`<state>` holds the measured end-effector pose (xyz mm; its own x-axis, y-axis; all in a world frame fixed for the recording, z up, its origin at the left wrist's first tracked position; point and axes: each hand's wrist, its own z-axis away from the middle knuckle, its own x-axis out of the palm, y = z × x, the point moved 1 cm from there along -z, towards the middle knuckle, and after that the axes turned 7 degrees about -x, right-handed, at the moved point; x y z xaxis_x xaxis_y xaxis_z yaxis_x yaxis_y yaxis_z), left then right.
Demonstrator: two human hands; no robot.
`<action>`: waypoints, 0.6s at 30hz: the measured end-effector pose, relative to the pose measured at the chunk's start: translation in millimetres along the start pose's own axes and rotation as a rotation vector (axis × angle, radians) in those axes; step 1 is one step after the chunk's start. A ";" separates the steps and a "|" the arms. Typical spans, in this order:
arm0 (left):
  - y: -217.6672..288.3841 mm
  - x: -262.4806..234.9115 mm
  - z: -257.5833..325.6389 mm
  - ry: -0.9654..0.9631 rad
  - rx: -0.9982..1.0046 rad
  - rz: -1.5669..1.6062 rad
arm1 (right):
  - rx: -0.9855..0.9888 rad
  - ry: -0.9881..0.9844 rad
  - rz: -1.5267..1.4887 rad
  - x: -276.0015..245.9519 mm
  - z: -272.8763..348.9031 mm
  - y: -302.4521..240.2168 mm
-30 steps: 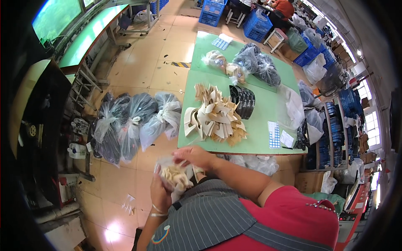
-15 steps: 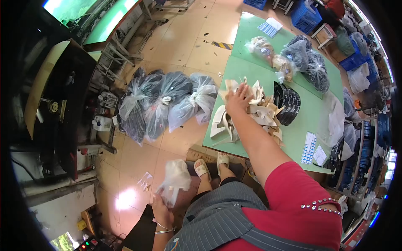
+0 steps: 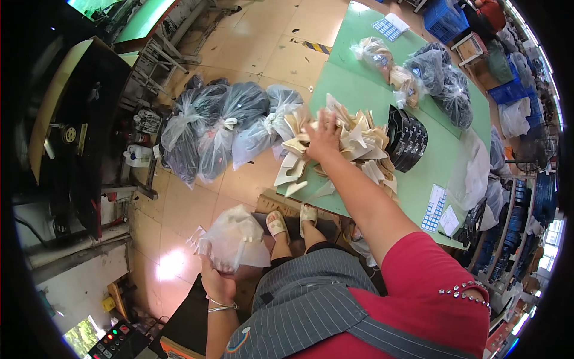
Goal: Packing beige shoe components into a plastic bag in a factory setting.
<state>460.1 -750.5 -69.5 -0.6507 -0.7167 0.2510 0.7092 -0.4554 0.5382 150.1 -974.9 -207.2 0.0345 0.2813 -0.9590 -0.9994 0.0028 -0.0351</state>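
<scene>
A translucent plastic bag [image 3: 246, 246] with cream pieces inside hangs from my left hand [image 3: 217, 280], whose fingers are closed on it beside my feet. My right hand [image 3: 323, 139] lies with fingers spread on a heap of cream, curved, cut-out pieces [image 3: 369, 142] on the green table [image 3: 335, 84]. Several of those pieces stick out past the table's left edge. Right of the heap stands a curved black band [image 3: 410, 141] with white marks, touching or very near the pieces.
Several tied bags of dark goods [image 3: 200, 125] lie on the floor left of the table. Farther back on the table sit more filled bags [image 3: 445, 90]. A printed card [image 3: 434, 209] lies near its right edge. A dark machine [image 3: 72, 143] stands at far left.
My right hand has swept left and nearer, and the cream pieces have shifted toward the table's left edge. The plastic bag in my left hand has risen and spread wider.
</scene>
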 end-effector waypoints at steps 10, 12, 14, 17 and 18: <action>8.3 50.7 -7.6 -0.133 -0.033 -0.140 | -0.062 0.074 -0.591 -14.5 -24.3 77.6; 5.5 57.3 -9.7 -0.133 -0.089 -0.256 | -0.166 0.092 -1.006 -2.0 -16.3 111.2; 6.1 54.5 -8.4 -0.148 -0.088 -0.267 | -0.111 -0.142 -1.482 -50.7 22.0 83.0; 5.8 70.4 -5.1 -0.249 -0.132 -0.342 | -0.244 -0.278 -2.019 -63.2 88.0 64.0; 5.1 76.2 -3.4 -0.283 -0.157 -0.376 | -0.246 -0.266 -2.020 -62.8 87.7 67.4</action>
<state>415.0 -809.3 -50.4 -0.9020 -0.3259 0.2831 0.4295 -0.7443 0.5114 80.0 -908.2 -124.7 0.8318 0.1496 0.5345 0.4683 0.3278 -0.8205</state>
